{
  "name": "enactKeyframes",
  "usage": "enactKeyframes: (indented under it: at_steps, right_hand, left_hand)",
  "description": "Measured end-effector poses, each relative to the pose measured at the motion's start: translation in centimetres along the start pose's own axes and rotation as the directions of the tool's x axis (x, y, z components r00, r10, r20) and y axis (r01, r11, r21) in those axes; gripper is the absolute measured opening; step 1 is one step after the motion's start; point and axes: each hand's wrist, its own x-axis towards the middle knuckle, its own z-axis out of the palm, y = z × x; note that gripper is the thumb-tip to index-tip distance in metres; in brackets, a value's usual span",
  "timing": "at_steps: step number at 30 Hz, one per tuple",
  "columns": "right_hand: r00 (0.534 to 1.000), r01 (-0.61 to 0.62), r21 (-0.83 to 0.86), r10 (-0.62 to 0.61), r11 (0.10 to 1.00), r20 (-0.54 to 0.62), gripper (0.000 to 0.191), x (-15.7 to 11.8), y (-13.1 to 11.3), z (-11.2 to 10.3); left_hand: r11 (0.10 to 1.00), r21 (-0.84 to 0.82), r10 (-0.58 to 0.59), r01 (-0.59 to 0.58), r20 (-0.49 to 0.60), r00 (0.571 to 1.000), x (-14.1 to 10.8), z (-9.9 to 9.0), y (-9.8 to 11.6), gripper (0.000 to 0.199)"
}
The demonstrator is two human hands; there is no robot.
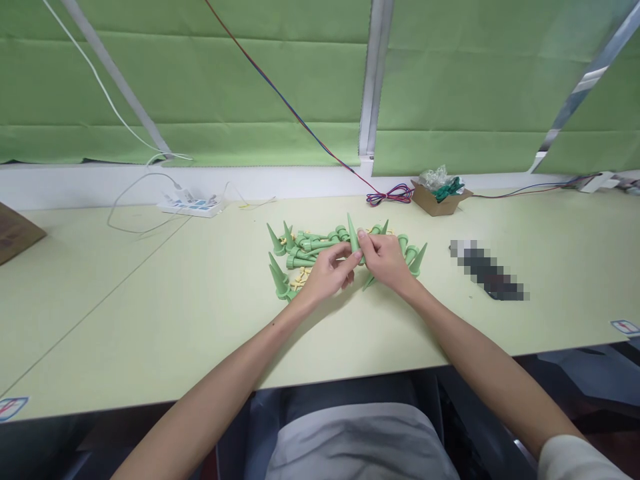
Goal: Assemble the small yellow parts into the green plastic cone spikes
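A green plastic spike (353,232) points upward between my hands, its lower end hidden behind my fingers. My left hand (331,272) has thumb and fingers closed around the lower part of it. From the other side, my right hand (386,259) is closed with its thumb pressed near the same spike. Just behind and beside both hands lies a group of similar green spikes (300,261), some standing on their wide caps and others on their sides. Small yellow plastic pieces (301,277) are scattered among them.
Along the back of the table (150,320) are a white power strip (193,205), coiled red and blue wire (393,195) and a small cardboard box (440,200) with clear and green contents. A blurred dark object (487,270) lies at right. Brown cardboard (17,233) sits far left.
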Motion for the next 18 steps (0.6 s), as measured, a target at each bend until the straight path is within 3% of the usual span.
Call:
enactKeyframes:
  at_steps: [12, 18]
  right_hand:
    - [0.993, -0.076, 0.058, 0.07, 0.995, 0.094, 0.056, -0.1, 0.5, 0.3]
    - [0.996, -0.074, 0.053, 0.071, 0.996, 0.06, 0.055, -0.1, 0.5, 0.5]
  left_hand:
    - [0.986, -0.089, -0.14, 0.144, 0.043, 0.989, 0.4, 0.0, -1.0, 0.037]
    - [0.998, 0.019, -0.059, 0.059, 0.002, 0.998, 0.1, 0.1, -0.9, 0.035]
